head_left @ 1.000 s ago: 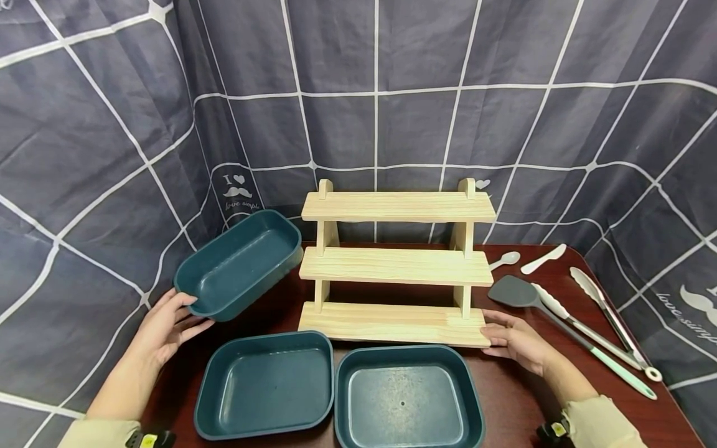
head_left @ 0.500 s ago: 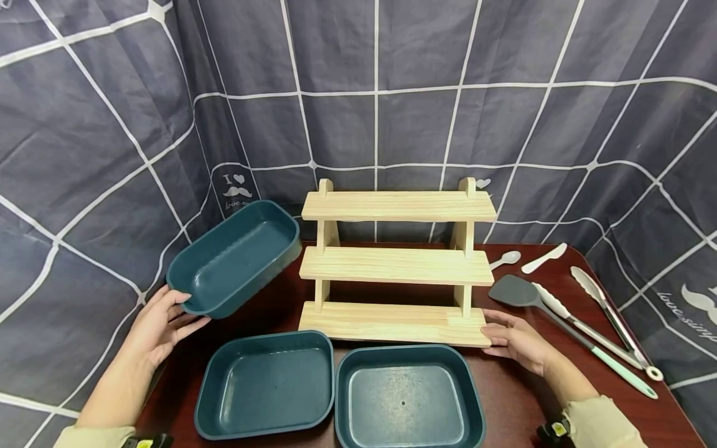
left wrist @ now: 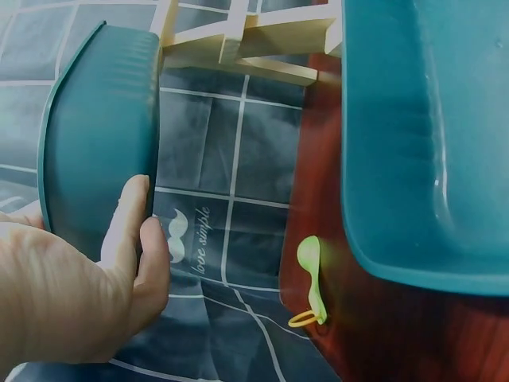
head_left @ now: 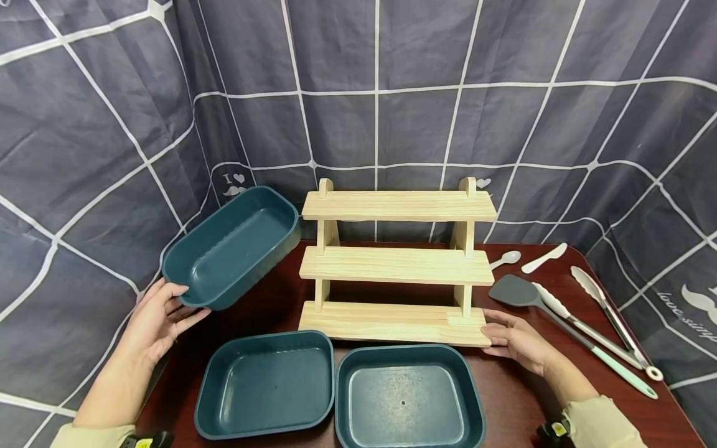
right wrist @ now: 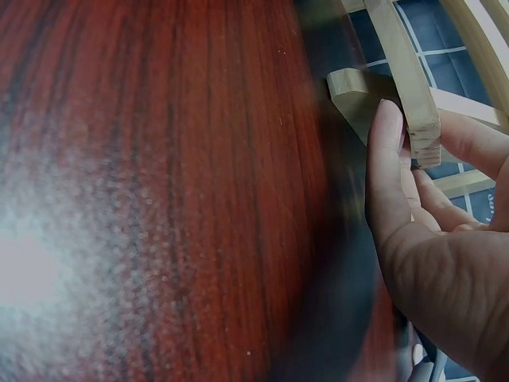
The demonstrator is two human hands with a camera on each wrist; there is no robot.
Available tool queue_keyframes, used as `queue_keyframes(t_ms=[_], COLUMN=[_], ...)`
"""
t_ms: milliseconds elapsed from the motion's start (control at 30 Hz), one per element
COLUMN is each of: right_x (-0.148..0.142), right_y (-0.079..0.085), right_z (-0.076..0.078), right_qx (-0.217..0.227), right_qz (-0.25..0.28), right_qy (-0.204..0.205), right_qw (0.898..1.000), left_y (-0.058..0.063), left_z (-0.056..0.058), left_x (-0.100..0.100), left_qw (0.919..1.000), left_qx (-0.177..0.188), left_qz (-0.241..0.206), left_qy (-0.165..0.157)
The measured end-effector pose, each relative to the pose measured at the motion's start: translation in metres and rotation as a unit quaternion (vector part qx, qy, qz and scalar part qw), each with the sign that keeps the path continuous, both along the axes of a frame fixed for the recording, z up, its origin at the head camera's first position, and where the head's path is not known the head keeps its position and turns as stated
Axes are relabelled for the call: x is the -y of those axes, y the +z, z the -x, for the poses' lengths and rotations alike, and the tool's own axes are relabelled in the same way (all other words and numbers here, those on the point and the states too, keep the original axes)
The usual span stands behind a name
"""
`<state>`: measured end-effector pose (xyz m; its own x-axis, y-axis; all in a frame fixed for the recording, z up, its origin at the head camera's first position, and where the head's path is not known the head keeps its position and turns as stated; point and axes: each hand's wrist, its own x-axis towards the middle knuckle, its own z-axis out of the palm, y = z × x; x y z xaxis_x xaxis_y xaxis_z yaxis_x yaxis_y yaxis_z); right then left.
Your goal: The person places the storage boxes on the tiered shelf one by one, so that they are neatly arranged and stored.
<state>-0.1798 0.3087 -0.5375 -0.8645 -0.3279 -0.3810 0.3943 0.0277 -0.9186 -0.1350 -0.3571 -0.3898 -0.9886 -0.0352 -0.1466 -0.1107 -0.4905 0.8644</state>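
Hanging round back and sides, a white-gridded grey curtain [head_left: 417, 130] bounds the wood-grain table [head_left: 512, 392]. Centred is a pale three-tier wooden display stand [head_left: 394, 266], dark-red tabletop showing along its left. At its nine o'clock, a smooth teal bin [head_left: 232, 249] tilts, raised; a round-cornered bin [head_left: 269, 386] sits at eight, its twin [head_left: 409, 401] at six. Between three and four lies a grey-headed spatula [head_left: 572, 332]. The left hand [head_left: 157, 320] pinches the raised bin's near end, thumb over the rim; the right hand [head_left: 518, 342], barely parted, grips the lowest shelf's right end.
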Motion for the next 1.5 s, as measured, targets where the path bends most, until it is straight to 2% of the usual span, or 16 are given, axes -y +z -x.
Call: queue_keyframes(t_ms=[333, 633, 833, 1200, 1500], right_x=[-0.001, 0.0, 0.0, 0.0, 0.0], right_y=[-0.001, -0.001, -0.001, -0.002, -0.002], right_z=[0.0, -0.001, -0.001, 0.0, 0.0], right_qx=[-0.002, -0.003, -0.006, -0.006, -0.004], right_qz=[0.002, 0.008, 0.004, 0.0, -0.002], right_qy=[0.003, 0.002, 0.003, 0.001, 0.001], right_qw=[1.0, 1.0, 1.0, 1.0, 1.0], left_y=[0.012, 0.022, 0.029, 0.043, 0.05], left_z=[0.006, 0.016, 0.027, 0.05, 0.07], left_x=[-0.009, -0.024, -0.036, -0.059, -0.075], left_qw=[1.0, 0.9997, 0.9993, 0.9979, 0.9946], left_qx=[0.003, -0.005, -0.008, 0.011, 0.041], left_qz=[-0.003, 0.008, 0.019, 0.038, 0.076], left_qy=[-0.007, -0.023, -0.032, -0.05, -0.059])
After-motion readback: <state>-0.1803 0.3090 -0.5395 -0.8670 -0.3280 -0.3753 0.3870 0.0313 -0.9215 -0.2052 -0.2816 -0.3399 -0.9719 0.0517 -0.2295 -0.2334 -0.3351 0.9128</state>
